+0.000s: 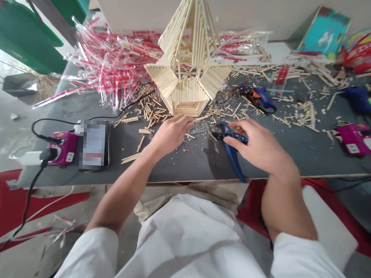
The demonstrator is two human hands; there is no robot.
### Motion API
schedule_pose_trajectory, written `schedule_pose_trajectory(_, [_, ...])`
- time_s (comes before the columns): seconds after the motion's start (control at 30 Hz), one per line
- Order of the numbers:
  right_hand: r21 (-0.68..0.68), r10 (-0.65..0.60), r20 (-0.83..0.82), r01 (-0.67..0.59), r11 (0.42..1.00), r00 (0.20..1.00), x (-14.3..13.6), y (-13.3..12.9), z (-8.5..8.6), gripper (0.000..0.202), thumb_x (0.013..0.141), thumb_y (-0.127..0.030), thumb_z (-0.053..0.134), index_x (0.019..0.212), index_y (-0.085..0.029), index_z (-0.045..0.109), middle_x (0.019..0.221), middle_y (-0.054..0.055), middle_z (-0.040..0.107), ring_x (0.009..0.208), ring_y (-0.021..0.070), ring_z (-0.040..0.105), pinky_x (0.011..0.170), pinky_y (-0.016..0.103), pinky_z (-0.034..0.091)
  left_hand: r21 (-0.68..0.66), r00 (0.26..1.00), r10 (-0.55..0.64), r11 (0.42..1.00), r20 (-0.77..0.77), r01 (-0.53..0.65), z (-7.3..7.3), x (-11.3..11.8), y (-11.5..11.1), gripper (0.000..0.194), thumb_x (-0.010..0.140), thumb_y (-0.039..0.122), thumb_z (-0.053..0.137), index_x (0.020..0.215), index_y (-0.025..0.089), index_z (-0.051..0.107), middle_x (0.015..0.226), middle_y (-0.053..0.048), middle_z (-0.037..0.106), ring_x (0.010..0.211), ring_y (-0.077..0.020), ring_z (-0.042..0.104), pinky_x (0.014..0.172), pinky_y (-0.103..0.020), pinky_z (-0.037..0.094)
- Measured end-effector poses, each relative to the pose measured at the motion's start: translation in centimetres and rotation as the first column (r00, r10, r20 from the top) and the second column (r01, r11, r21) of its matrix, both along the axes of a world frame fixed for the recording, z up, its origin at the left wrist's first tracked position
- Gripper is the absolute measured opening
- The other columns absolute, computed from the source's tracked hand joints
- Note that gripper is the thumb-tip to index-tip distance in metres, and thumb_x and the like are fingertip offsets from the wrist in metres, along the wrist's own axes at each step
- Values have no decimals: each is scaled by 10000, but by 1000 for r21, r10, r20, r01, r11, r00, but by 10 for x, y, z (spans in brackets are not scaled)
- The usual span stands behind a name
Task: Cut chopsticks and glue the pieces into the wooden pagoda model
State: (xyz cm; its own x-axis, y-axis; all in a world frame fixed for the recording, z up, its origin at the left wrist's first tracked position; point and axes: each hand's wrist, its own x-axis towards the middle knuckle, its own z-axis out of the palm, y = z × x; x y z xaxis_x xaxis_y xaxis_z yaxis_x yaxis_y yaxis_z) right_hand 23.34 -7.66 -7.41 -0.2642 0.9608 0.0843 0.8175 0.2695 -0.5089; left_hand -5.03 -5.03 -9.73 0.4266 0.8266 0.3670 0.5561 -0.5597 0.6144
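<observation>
My right hand is closed round blue-handled pruning shears. Their dark blades point left, and the lower handle slants down to the table's front edge. My left hand has its fingers pressed together just in front of the stick-built lantern; whatever they pinch is hidden. The lantern is made of pale thin wooden sticks, with a pointed top and flared star-like sides. Between the two hands lies a small clear plastic piece among cut stick bits.
Red-and-clear plastic wrappers heap at the back left. Short sticks litter the grey table. A blue glue gun lies right of the lantern. A phone and purple power strip sit left; another purple strip sits right.
</observation>
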Motion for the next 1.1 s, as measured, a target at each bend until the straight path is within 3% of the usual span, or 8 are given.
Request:
schedule_pose_trajectory(0.2, [-13, -98, 447, 116, 993, 889, 27, -61, -20, 1158, 764, -740, 739, 1550, 32, 383, 1464, 320, 460, 1377, 491, 457, 1139, 567, 435, 77, 998, 6, 997, -55, -1, -3, 1, -2, 299, 1077, 277, 425, 1175, 153, 680, 970, -88, 715, 806, -161, 643, 749, -270, 453])
schedule_pose_trajectory(0.3, [-2, -124, 504, 145, 989, 855, 23, -64, -27, 1111, 844, -679, 691, 1551, 101, 337, 1459, 344, 438, 1365, 491, 450, 1149, 546, 415, 115, 999, 14, 993, -52, -8, -6, 2, -1, 284, 1072, 266, 440, 1163, 151, 683, 929, -68, 718, 778, -149, 652, 732, -259, 464])
schedule_pose_trajectory(0.47, [37, -2, 543, -22, 999, 839, 11, -55, -25, 792, 975, -429, 540, 1552, 79, 345, 1451, 306, 444, 1334, 441, 470, 1132, 510, 421, 111, 999, 0, 994, -42, 4, -11, 0, 1, 247, 1050, 204, 465, 1152, 148, 682, 909, -49, 731, 776, -135, 671, 736, -242, 477])
schedule_pose_trajectory(0.63, [82, -66, 615, 19, 996, 786, 5, -51, -23, 617, 1004, -261, 404, 1503, 101, 385, 1284, 306, 538, 1149, 432, 564, 980, 523, 476, 131, 997, 22, 991, -74, -13, -11, 0, 0, 270, 1062, 247, 451, 1160, 147, 682, 941, -69, 739, 781, -144, 668, 727, -253, 475])
schedule_pose_trajectory(0.73, [-26, -13, 487, 29, 999, 873, 9, -47, -15, 526, 1046, -366, 384, 1421, -18, 510, 1199, 242, 588, 1063, 374, 605, 906, 464, 492, 103, 996, 38, 994, -82, -29, -8, 2, -3, 278, 1061, 240, 436, 1165, 146, 676, 936, -67, 740, 780, -149, 669, 730, -257, 477])
schedule_pose_trajectory(0.83, [-267, 24, 135, 13, 964, 991, 6, -44, -1, 432, 1062, -524, 365, 1060, -175, 619, 985, 111, 644, 858, 252, 625, 779, 370, 478, 93, 994, 52, 995, -99, -43, -5, 5, -6, 282, 1058, 236, 435, 1171, 145, 676, 940, -71, 745, 788, -157, 674, 739, -262, 480])
schedule_pose_trajectory(0.97, [-444, -52, -208, -47, 895, 977, -16, -42, 11, 493, 1048, -635, 349, 855, -216, 523, 808, 30, 627, 711, 179, 559, 674, 319, 419, 80, 994, 50, 996, -101, -42, -4, 8, -8, 296, 1078, 276, 419, 1113, 143, 681, 888, -65, 732, 747, -150, 649, 721, -260, 462])
schedule_pose_trajectory(1.1, [-451, -113, -233, -5, 893, 966, -35, -41, 13, 499, 1040, -657, 358, 853, -217, 499, 794, 18, 610, 702, 170, 537, 659, 317, 381, 79, 994, 41, 996, -103, -33, -4, 8, -8, 308, 1080, 277, 414, 1113, 136, 687, 857, -65, 719, 724, -148, 632, 698, -260, 447])
